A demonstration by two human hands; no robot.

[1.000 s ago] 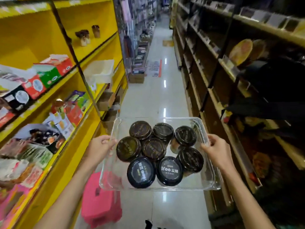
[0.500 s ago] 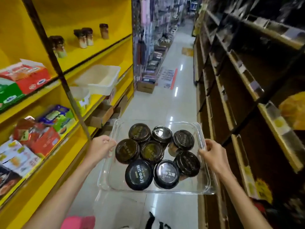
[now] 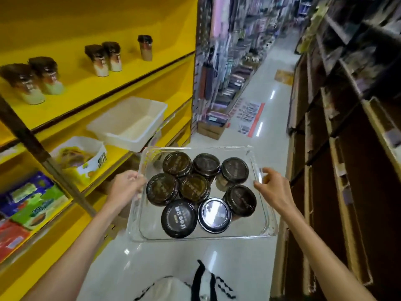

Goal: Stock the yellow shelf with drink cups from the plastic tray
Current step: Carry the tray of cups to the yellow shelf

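Note:
A clear plastic tray [image 3: 199, 234] is held level in front of me over the aisle floor. My left hand [image 3: 127, 187] grips its left rim and my right hand [image 3: 272, 189] grips its right rim. Several drink cups with dark lids [image 3: 196, 189] stand packed together in the tray. The yellow shelf [image 3: 112, 83] is at my left, and several matching cups [image 3: 104, 59] stand on its upper board in small groups.
A white bin [image 3: 130, 122] and a small printed tub [image 3: 82, 157] sit on the shelf board below. Boxed snacks [image 3: 28, 205] fill the lower left boards. Dark wooden shelving [image 3: 347, 148] lines the right. A cardboard box [image 3: 211, 129] stands on the floor farther down the aisle.
The view has advanced along the aisle and turned toward the yellow shelf; the cups on its upper board are now nearer. The pink stool has left the view. Both hands still hold the tray.

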